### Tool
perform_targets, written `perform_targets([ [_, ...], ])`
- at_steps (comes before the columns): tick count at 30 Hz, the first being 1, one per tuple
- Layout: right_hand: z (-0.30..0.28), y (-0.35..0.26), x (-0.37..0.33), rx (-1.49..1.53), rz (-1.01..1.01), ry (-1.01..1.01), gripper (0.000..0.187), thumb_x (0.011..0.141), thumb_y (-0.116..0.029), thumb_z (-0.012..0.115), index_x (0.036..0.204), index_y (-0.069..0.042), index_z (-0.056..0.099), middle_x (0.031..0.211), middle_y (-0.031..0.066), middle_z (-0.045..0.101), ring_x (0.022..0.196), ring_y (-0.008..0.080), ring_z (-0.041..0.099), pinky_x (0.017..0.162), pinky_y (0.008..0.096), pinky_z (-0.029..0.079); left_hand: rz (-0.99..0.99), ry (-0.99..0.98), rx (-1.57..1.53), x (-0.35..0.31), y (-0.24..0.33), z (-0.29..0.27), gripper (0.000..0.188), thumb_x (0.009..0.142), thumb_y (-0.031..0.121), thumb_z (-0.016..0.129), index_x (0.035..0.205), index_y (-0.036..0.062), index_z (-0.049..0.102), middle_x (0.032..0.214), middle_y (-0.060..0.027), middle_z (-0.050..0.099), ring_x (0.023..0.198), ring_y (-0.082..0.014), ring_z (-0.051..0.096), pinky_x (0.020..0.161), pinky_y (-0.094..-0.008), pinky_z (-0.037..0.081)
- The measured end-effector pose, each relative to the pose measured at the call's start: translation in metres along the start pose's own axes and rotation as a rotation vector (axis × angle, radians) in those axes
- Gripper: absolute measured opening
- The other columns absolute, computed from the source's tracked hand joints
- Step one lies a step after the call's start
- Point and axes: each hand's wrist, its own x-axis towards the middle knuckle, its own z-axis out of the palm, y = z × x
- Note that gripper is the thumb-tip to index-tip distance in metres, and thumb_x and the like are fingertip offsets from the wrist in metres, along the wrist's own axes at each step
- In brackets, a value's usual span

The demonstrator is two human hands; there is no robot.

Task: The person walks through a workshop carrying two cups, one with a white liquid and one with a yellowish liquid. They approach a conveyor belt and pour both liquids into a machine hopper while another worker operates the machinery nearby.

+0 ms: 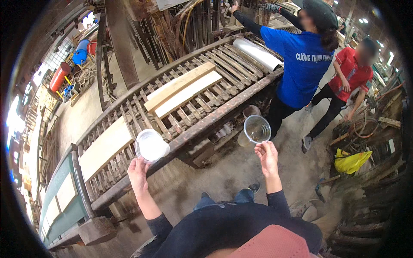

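My left hand [138, 173] has its fingers closed on the rim of a round plastic tub [151, 145], which looks white inside. That tub is held above the near edge of the roller conveyor. Farther right, a clear, round plastic tub [257, 129] is pinched at its rim by my right hand [267, 158]. The floor shows through its see-through wall. Both tubs are tilted, and the hands are well apart. Whether the white is the tub itself or something in it, I cannot tell.
Pale wooden boards [107, 146] lie on the conveyor [206, 112], with a shiny pale roll [257, 53] farther along. A person in a blue shirt [297, 64] stands at its far right, and another in red [352, 73] bends behind. A yellow bag [350, 161] lies at right.
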Motion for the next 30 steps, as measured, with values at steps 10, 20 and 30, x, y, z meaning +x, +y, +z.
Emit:
perform_targets([
  [10, 0.09, 0.051, -0.032, -0.009, 0.036, -0.023, 0.01, 0.086, -0.016, 0.047, 0.085, -0.006, 0.046, 0.078, 0.0064, 0.058, 0.07, 0.0128, 0.058, 0.064, 0.0247, 0.048, -0.024, 0.013, 0.004, 0.051, 0.035, -0.073, 0.009, 0.083, 0.011, 0.052, 0.082, 0.0015, 0.051, 0.08, -0.005, 0.058, 0.075, -0.0124, 0.057, 0.072, -0.0283, 0.047],
  [20, 0.122, 0.07, -0.001, 0.051, 0.015, -0.09, 0.009, 0.086, -0.015, 0.048, 0.085, -0.006, 0.047, 0.078, 0.0064, 0.058, 0.07, 0.013, 0.058, 0.064, 0.0247, 0.047, -0.03, 0.012, -0.005, 0.07, 0.033, -0.09, 0.007, 0.082, 0.011, 0.053, 0.084, 0.0039, 0.053, 0.085, -0.0032, 0.058, 0.078, -0.0123, 0.058, 0.07, -0.026, 0.048],
  [30, 0.123, 0.067, 0.015, 0.093, -0.03, -0.061, 0.008, 0.085, -0.014, 0.048, 0.085, -0.006, 0.047, 0.078, 0.0072, 0.059, 0.07, 0.0136, 0.059, 0.063, 0.0244, 0.048, -0.02, -0.017, -0.015, 0.088, 0.037, -0.083, 0.009, 0.082, 0.01, 0.053, 0.087, 0.0032, 0.052, 0.087, -0.0046, 0.059, 0.08, -0.0124, 0.057, 0.071, -0.0267, 0.048],
])
